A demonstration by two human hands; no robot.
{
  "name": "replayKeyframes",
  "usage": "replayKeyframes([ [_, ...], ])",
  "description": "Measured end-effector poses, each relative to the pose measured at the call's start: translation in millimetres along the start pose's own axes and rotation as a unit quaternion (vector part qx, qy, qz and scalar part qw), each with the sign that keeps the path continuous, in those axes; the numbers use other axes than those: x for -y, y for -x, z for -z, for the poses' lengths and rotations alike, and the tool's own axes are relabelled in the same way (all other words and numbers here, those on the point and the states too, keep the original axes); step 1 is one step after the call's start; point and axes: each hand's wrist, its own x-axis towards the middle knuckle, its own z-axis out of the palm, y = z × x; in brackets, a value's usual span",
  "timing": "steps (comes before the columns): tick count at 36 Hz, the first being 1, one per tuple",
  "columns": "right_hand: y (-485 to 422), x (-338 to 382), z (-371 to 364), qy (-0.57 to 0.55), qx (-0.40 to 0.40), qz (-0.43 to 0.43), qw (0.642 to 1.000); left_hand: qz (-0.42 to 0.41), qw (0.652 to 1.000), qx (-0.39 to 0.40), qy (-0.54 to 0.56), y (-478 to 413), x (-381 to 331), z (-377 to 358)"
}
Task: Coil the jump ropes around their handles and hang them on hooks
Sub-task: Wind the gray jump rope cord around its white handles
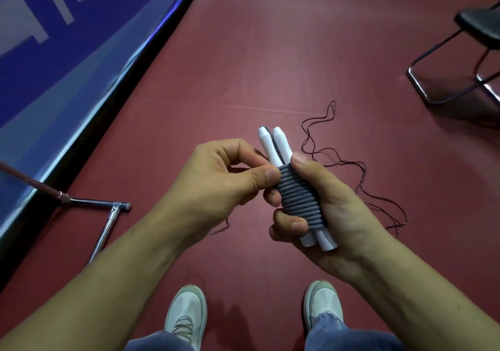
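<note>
Your right hand (324, 210) is clenched round the bundle. Its thumb lies along the upper right edge, and its fingertips (290, 222) curl round from underneath and show on the left side. In that grasp are two white handles (273, 145), held side by side and tilted with their tapered tips pointing away from you. The grey rope (297, 199) is wound round their middle in tight, even turns. The handles' blunt ends stick out of the coil at the near side, over your palm.

Your left hand (224, 180) meets the bundle from the left. Thumb and forefinger pinch at the topmost turn of the grey rope, with the other fingers curled in behind. It may be the rope's loose end that you are pinching, but your thumb covers that spot.

Below and beyond your hands, a thin dark red rope (359, 172) lies loose in squiggles on the maroon floor (270, 53), running to the right. Your two pale shoes (186, 315) stand at the near edge, with jeans hems over them. To the left, a metal stand's legs (108, 215) rest on the floor beside a blue banner (67, 53) with white lettering. At the far right stands a black chair (476, 26) on a bent tube frame.
</note>
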Motion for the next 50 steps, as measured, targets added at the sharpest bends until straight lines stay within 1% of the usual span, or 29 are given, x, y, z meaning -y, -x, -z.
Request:
replayKeyframes([
  [3, 0.3, 1.9, -0.5, -0.004, 0.017, -0.006, 1.0, 0.03, 0.999, 0.021, 0.025, -5.2, 4.2, 8.9],
  [6, 1.2, 0.9, -1.5, -0.014, 0.043, -0.022, 0.999, 0.054, 0.994, 0.087, 0.035, -9.0, 5.6, 13.6],
  [9, 2.9, -1.8, -3.8, -0.046, 0.076, -0.056, 0.994, 0.085, 0.981, 0.155, 0.076, -8.1, 2.3, 16.1],
  [12, 4.2, -1.9, -3.6, -0.077, 0.108, -0.076, 0.988, 0.091, 0.969, 0.208, 0.099, -7.0, 0.0, 14.7],
  [14, 4.6, 0.3, -2.6, -0.085, 0.115, -0.097, 0.985, 0.083, 0.968, 0.205, 0.116, -7.5, 0.5, 12.9],
  [16, 6.0, 3.5, -3.6, -0.096, 0.107, -0.119, 0.982, 0.078, 0.972, 0.185, 0.12, -9.3, 3.1, 11.9],
  [19, 9.1, 6.4, -8.7, -0.095, 0.051, -0.144, 0.984, 0.074, 0.978, 0.155, 0.121, -11.0, 7.2, 10.0],
  [21, 9.7, 6.6, -13.3, -0.066, 0.006, -0.14, 0.988, 0.07, 0.979, 0.137, 0.131, -11.1, 8.7, 8.0],
  [23, 8.7, 6.5, -13.7, 0.005, -0.041, -0.108, 0.993, 0.064, 0.983, 0.112, 0.131, -10.0, 8.6, 7.0],
  [25, 7.7, 8.8, -11.1, 0.095, -0.065, -0.071, 0.991, 0.054, 0.989, 0.09, 0.101, -8.7, 8.1, 6.1],
  [28, 7.5, 13.1, -7.2, 0.256, -0.088, -0.018, 0.963, 0.045, 0.996, 0.055, 0.048, -7.1, 7.5, 5.9],
  [30, 6.6, 12.5, -9.4, 0.294, -0.104, 0.004, 0.95, 0.041, 0.998, 0.045, 0.027, -5.8, 7.4, 3.9],
  [32, 6.8, 10.4, -13.4, 0.271, -0.12, 0.003, 0.955, 0.037, 0.997, 0.061, 0.031, -4.6, 7.8, 1.4],
  [34, 7.6, 9.0, -16.0, 0.235, -0.125, -0.001, 0.964, 0.041, 0.993, 0.094, 0.067, -4.0, 8.4, 1.2],
  [37, 11.7, 12.6, -17.3, 0.186, -0.092, -0.016, 0.978, 0.05, 0.982, 0.129, 0.129, -1.9, 4.9, 1.6],
  [39, 13.8, 15.9, -17.5, 0.16, -0.062, -0.027, 0.985, 0.05, 0.978, 0.138, 0.147, -0.4, 2.1, 1.8],
  [44, 15.5, 16.8, -17.5, 0.111, -0.04, -0.039, 0.992, 0.069, 0.973, 0.151, 0.163, -0.6, -3.5, 2.1],
  [50, 15.6, 16.1, -15.6, 0.121, -0.021, -0.025, 0.992, 0.09, 0.964, 0.198, 0.15, 0.7, -5.1, 12.4],
])
